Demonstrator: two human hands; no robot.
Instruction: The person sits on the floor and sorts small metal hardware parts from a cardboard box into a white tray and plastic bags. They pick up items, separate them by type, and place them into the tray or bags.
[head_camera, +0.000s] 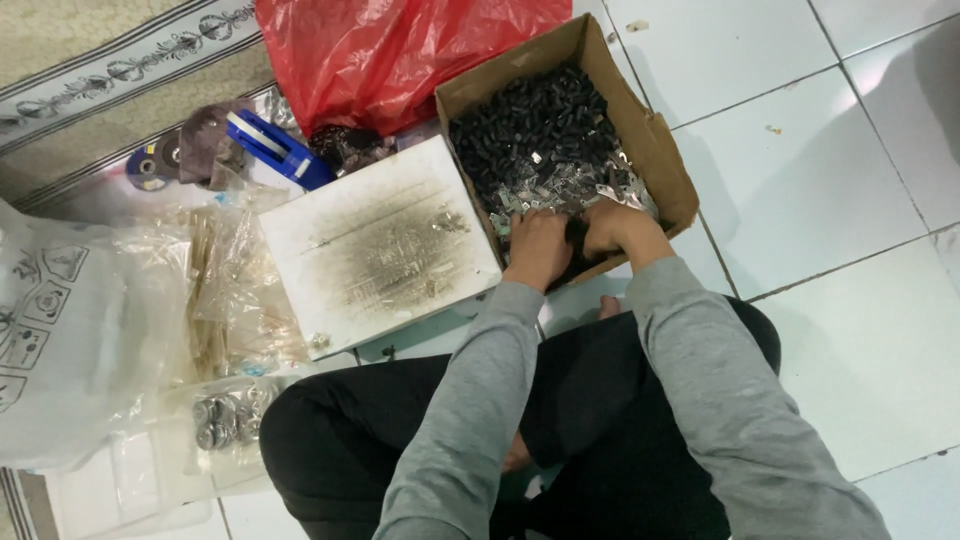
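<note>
Together both hands, left and right, dug curled into the small dark and silvery parts heaped in the box on the floor, beside a white board, apparently gathering a handful.
</note>
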